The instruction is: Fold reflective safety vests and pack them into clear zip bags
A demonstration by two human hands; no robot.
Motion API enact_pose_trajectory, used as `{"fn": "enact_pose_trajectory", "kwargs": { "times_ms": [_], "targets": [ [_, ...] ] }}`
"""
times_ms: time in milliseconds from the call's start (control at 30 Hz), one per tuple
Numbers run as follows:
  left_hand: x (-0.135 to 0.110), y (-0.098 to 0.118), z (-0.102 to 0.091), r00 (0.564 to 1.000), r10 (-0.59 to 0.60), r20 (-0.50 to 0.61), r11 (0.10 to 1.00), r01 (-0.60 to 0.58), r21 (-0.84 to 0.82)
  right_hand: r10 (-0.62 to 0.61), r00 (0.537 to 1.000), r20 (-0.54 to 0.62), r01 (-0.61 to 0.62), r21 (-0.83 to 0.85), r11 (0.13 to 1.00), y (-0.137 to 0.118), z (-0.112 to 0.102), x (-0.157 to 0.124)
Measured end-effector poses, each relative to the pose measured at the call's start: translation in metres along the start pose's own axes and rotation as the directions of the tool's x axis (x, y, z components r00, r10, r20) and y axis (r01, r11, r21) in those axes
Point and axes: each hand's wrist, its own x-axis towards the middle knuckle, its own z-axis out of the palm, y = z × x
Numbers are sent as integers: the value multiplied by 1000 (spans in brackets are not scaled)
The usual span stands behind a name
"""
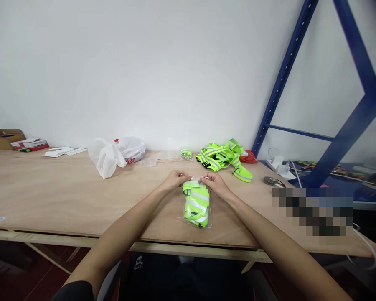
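Note:
A clear plastic bag [196, 205] holding a folded neon-green reflective vest lies on the plywood table [50, 196] in front of me. My left hand [175, 179] pinches the bag's far open edge from the left, fingers closed on the plastic. My right hand [215, 184] pinches the same edge from the right. The two hands almost meet above the bag's mouth. A loose pile of neon-green reflective vests [224, 158] lies farther back, to the right of my hands.
A white plastic shopping bag [115, 154] sits at the back centre-left, with empty clear bags [159, 159] beside it. A cardboard box [3, 138] and a red-and-white carton [29, 144] stand far left. A blue metal rack [347, 129] rises on the right, with a white charger [278, 165] near it.

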Motion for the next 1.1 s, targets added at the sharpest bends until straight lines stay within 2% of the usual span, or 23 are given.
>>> {"fn": "enact_pose_trajectory", "kwargs": {
  "times_ms": [167, 467, 767, 933, 1100],
  "targets": [
    [0, 1, 1, 1000, 24, -9, 1000, -24, 3, 55, 998, 25, -56, 28, 998, 4, 1, 1],
    [-4, -2, 6, 998, -35, 56, 998, 38, -40, -88, 994, 58, 87, 8, 996, 1, 4, 1],
    [-2, -5, 8, 998, 22, 56, 1000, -21, -18, -26, 994, 102, 24, 16, 1000, 6, 4, 2],
    [-1, -5, 6, 999, 22, 42, 1000, -22, -7, -62, 996, 69, 63, -13, 998, 7, 4, 3],
    [-1, -1, -5, 999, 14, 36, 999, -12, -41, -95, 995, -12, 94, -40, 995, 3, 0, 3]
  ]
}}
